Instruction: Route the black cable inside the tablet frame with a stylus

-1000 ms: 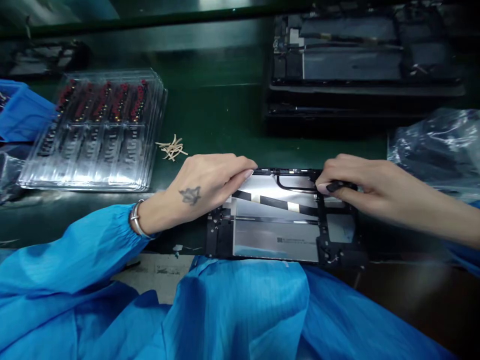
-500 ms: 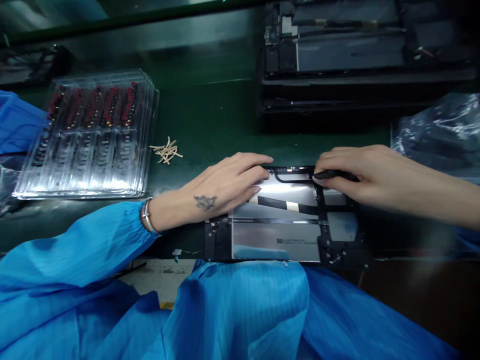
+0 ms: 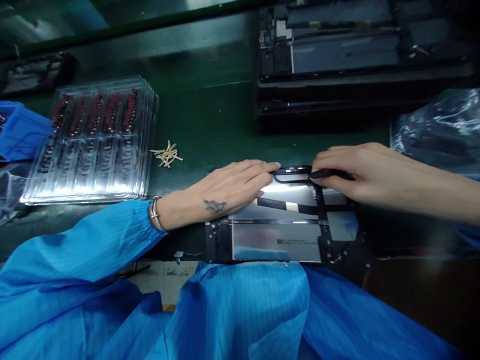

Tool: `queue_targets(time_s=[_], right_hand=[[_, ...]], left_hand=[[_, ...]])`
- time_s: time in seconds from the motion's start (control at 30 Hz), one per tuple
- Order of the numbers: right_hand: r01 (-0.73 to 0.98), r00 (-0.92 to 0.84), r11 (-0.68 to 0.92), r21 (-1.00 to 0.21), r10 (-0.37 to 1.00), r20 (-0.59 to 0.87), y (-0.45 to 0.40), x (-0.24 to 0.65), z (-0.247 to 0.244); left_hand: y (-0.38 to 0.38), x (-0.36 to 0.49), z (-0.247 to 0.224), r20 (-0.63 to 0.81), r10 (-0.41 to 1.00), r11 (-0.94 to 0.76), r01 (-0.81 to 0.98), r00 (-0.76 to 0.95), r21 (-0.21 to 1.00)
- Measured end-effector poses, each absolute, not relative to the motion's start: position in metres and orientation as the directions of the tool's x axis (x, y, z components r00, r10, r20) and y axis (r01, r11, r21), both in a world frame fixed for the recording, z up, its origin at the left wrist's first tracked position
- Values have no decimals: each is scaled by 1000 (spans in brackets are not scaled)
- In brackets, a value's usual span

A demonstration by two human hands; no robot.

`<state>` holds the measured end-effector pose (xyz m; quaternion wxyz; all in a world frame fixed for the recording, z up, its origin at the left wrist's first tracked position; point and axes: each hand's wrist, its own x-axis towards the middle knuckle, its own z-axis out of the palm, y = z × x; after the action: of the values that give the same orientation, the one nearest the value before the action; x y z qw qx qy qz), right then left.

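An opened tablet chassis (image 3: pixel 277 240) lies flat on the green bench in front of me, silver battery panels showing inside a black frame. My left hand (image 3: pixel 225 192) rests flat on its upper left part, fingers stretched toward a thin black cable (image 3: pixel 290 179) along the far edge. My right hand (image 3: pixel 352 167) is closed on a slim black tool (image 3: pixel 330 173), whose tip touches the cable at the frame's top edge. A black ribbon with pale patches (image 3: pixel 285 205) crosses the upper battery panel.
A stack of clear blister trays (image 3: pixel 93 142) with red and black parts sits at the left. Loose tan strips (image 3: pixel 167 154) lie beside it. More opened tablets (image 3: pixel 356 55) are stacked at the back right, a plastic bag (image 3: pixel 435 130) at the right, a blue bin (image 3: pixel 18 132) far left.
My left hand has flattened and slid right along the tablet's top edge, fingers reaching toward the cable. My right hand with the tool has stayed nearly in place.
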<state>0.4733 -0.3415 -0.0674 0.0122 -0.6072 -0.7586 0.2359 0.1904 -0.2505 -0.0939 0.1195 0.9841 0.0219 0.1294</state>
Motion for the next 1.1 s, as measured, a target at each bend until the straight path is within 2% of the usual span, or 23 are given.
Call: queue_targets(time_s=[0.37, 0.53, 0.63, 0.8, 1.1], right_hand=[[878, -303, 203, -433, 937, -176, -342, 475, -66], [844, -201, 89, -529, 967, -157, -344, 475, -64], [865, -167, 99, -491, 981, -98, -347, 469, -64], [914, -208, 172, -368, 976, -61, -350, 460, -66], [930, -226, 195, -313, 972, -66, -353, 462, -71]], left_hand=[[-247, 187, -95, 246, -2, -995, -27, 969, 98], [-245, 189, -91, 247, -46, -999, -43, 968, -16], [-244, 189, -88, 255, -62, -998, -56, 965, -28], [-243, 187, -88, 234, -74, -997, -70, 969, -27], [-243, 188, -87, 249, -122, -990, -99, 961, -102]])
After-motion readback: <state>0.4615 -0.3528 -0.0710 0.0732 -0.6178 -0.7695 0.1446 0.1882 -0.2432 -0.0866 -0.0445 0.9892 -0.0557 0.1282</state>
